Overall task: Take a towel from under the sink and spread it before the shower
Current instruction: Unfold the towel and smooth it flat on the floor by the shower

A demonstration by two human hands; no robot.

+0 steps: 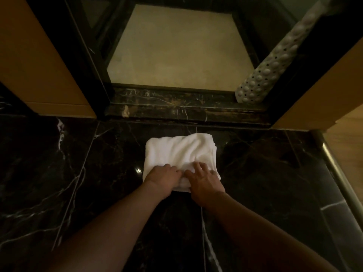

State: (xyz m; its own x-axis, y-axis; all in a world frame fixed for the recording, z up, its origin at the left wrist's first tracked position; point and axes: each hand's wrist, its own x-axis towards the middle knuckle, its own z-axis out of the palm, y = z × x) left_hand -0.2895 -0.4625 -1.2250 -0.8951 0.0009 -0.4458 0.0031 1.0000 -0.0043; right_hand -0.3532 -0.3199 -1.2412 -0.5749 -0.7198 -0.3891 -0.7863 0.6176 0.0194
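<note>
A white towel (179,152), folded into a thick square, lies on the black marble floor (59,173) just in front of the shower's dark stone threshold (176,107). My left hand (163,178) rests on the towel's near left edge with its fingers curled into the folds. My right hand (204,179) lies beside it on the near right edge, fingers pressed into the cloth. The two hands almost touch at the towel's near middle. The beige shower floor (176,52) lies beyond the threshold.
A rolled white perforated bath mat (273,67) leans in the shower's right corner. Tan wall panels (39,65) flank the opening on the left and right (318,91). A metal rail (341,173) runs along the floor's right edge.
</note>
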